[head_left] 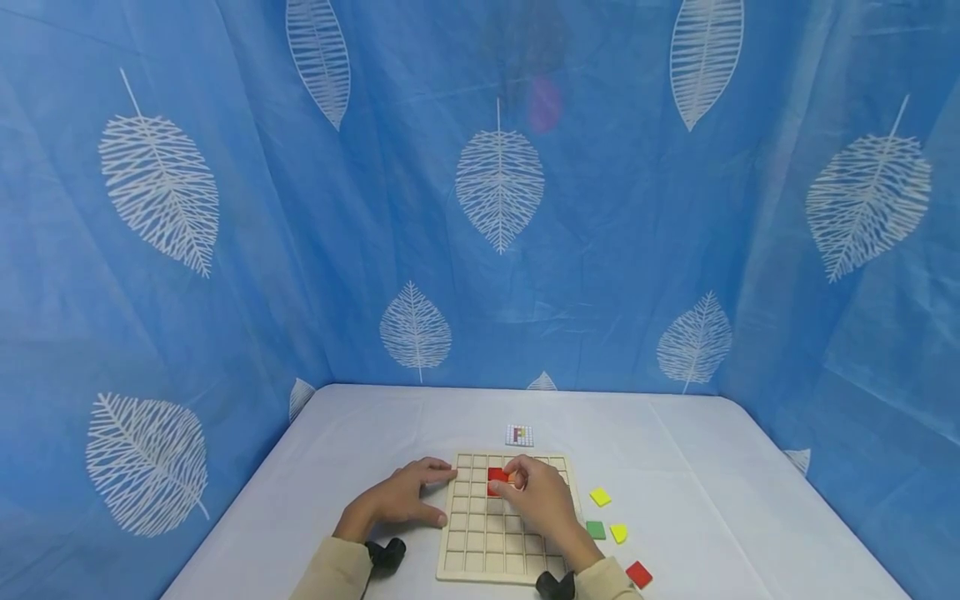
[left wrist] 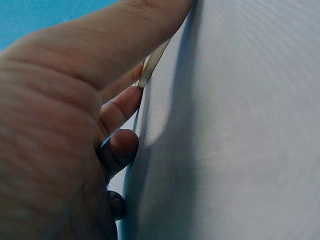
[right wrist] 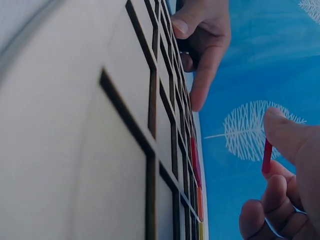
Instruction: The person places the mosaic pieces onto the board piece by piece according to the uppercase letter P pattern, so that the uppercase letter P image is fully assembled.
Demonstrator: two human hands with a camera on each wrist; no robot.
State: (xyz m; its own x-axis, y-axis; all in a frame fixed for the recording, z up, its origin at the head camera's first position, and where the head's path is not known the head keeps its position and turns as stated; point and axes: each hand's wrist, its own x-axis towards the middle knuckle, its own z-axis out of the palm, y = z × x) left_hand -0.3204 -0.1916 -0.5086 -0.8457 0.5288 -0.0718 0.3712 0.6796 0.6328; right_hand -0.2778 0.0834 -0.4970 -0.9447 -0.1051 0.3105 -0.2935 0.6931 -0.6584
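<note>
Head view shows, filling the upper frame and both sides, a blue curtain (head_left: 480,317) printed with white leaves (head_left: 499,192). Below it, across the lower middle of the frame, spreads a desk (head_left: 712,475) under white cloth. Near the bottom centre lies a pale wooden board (head_left: 474,540) divided into square cells by raised ridges. The left hand (head_left: 405,493), left of the board, has its thumb and fingers spread apart, fingertips touching the board's left edge. The right hand (head_left: 538,498) is above the board's right half; in the right wrist view, at the right of the frame, its thumb and a finger are clamped on a thin red tile (right wrist: 267,156), seen edge-on. Beige sleeves (head_left: 337,571) enter at the bottom of the head view, with a black device (head_left: 386,555) at each wrist. Just beyond the board's far edge lies a small card (head_left: 519,435) bearing a grid with coloured squares. Red pieces (head_left: 495,473) sit in cells near the upper middle of the board, and the right wrist view also shows an orange piece (right wrist: 199,204) and a yellow piece (right wrist: 201,230) beside them. Right of the board, at the lower right of the head view, lie a yellow square (head_left: 600,497), a green square (head_left: 596,530), a yellow tile with a rounded corner (head_left: 618,533) and, lowest, a red square (head_left: 639,574).
</note>
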